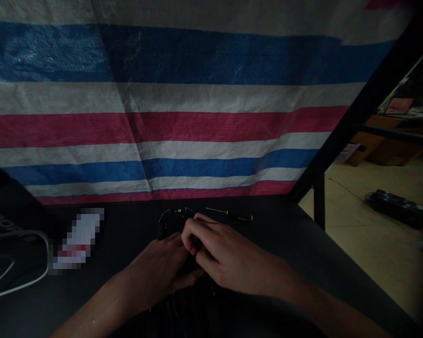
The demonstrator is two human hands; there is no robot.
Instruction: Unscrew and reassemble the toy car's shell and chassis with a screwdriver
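A dark device (172, 224) with a rounded, blue-edged end lies on the black table; most of it is hidden under my hands, and its kind does not show. My left hand (167, 258) grips its near part, the thumb stretched toward the right. Against it, my right hand (218, 249) is closed, its fingers curled in a pinch over the device. Something dark shows between those fingers, too dim to name. Just behind my right hand lies a screwdriver (239, 216) with a black and yellow handle, its thin shaft pointing left.
A blurred-out white and red item (79, 239) lies on the left, near a white cable (19, 293) and a black bag-like object (10, 220). A striped sheet (197, 126) hangs behind the table. A dark frame post (319, 202) stands at the right edge.
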